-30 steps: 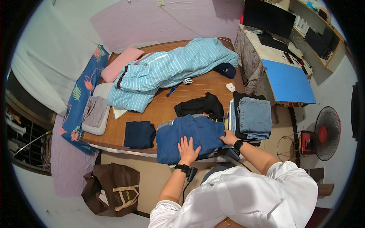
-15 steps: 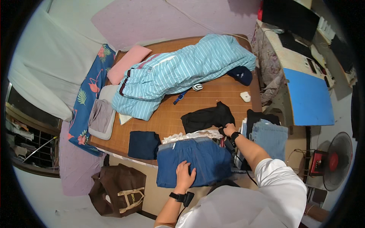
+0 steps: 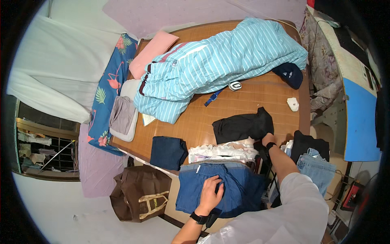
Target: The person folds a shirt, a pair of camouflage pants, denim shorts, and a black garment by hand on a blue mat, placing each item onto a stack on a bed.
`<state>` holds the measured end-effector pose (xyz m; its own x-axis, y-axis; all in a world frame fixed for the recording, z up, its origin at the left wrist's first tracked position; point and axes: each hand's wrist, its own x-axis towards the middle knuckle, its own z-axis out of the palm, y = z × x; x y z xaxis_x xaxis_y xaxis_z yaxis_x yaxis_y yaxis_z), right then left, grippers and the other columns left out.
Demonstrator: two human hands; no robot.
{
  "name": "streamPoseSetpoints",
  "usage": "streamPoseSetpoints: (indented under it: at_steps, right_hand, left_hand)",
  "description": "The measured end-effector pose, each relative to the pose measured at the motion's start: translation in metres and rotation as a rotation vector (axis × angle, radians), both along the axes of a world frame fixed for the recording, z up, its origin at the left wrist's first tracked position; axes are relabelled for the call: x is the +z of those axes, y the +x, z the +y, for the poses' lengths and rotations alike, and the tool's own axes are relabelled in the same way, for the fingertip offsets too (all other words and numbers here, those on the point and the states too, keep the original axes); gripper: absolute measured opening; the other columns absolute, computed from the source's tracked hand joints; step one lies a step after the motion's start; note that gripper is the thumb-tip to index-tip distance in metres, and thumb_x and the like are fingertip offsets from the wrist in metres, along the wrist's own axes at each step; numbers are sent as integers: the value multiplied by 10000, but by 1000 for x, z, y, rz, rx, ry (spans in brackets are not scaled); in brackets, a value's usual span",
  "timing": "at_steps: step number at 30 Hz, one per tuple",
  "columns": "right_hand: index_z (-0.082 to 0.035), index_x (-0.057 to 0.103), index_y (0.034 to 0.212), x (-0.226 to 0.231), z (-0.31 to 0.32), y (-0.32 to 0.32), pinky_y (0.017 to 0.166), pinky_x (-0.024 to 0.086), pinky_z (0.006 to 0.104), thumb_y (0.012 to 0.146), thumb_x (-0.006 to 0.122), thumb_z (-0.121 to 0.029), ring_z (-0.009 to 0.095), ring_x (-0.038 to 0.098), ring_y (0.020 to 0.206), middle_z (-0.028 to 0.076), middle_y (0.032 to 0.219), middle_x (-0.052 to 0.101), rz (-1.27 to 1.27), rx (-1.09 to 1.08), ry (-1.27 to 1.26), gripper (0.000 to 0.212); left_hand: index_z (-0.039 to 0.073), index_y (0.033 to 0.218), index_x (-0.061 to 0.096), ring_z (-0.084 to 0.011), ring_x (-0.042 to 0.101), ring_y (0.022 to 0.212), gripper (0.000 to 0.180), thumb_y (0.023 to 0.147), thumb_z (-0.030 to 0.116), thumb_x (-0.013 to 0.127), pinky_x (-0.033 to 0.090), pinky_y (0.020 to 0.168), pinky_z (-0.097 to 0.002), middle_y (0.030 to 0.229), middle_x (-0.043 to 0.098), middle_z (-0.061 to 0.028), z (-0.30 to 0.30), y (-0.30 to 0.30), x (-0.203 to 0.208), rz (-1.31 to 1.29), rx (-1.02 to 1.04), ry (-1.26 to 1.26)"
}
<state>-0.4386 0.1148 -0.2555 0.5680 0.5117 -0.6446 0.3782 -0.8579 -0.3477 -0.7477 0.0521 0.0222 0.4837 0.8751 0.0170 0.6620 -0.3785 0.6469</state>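
Note:
A blue denim garment (image 3: 243,195) with a gathered waist lies spread at the near edge of the bed. My left hand (image 3: 211,195) rests on it, fingers loosely apart. Just beyond its waist is a pile of white lacy cloth (image 3: 223,151). To the right of that, my right hand (image 3: 268,139) is curled down at the near edge of a black garment (image 3: 243,126). Its fingertips are hidden among dark material, so what they grip cannot be made out. A folded dark navy garment (image 3: 168,153) sits left of the lace.
Light blue jeans (image 3: 317,168) and black clothing (image 3: 310,147) are stacked at the right. A brown bag (image 3: 138,191) stands at the left beside the bed (image 3: 239,107). Farther back lie a striped light-blue quilt (image 3: 219,65), a dark cap (image 3: 289,75) and a pink pillow (image 3: 152,53).
The whole scene has shifted to the right in the picture as my view turned. Folds have bunched up in the denim near my left hand. My right hand stays by the black garment.

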Motion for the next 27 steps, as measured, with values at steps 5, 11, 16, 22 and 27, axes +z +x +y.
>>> streamPoseSetpoints:
  at_steps: [5,11,16,22,27]
  right_hand:
    - [75,556,909,65,38,4,737,435,381,787,586,-147,346,565,857,224,877,594,177,-55,569,255]
    - [77,534,912,274,33,3,689,436,306,852,534,-136,170,537,776,104,857,594,601,63,974,221]
    - [35,526,1081,433,-28,-32,820,409,269,873,491,-95,134,504,930,58,1029,564,479,386,1386,248]
    - [6,551,1066,563,-138,-68,751,435,232,897,499,-138,70,515,853,2,951,585,626,228,1644,228]
    - [-27,549,1118,629,-236,-102,762,458,225,886,534,-145,96,554,876,22,998,598,696,209,1983,260]
  left_hand:
    - [-8,912,567,-338,516,956,180,755,69,608,421,833,-377,1020,561,-176,7,8,24,-46,-14,74]
    - [-4,922,556,-340,510,965,183,763,75,600,414,845,-380,1030,557,-174,-6,10,53,-146,-46,128]
    - [1,976,524,-344,505,974,240,769,100,597,404,860,-381,1054,542,-184,-23,6,75,-223,-97,175]
    - [-31,1118,448,-328,502,950,417,778,140,619,453,747,-331,1077,498,-199,-54,8,106,-328,-175,163]
    - [-44,1273,268,-359,425,1085,718,742,198,687,408,864,-373,1219,371,-244,-94,27,111,-502,-259,116]
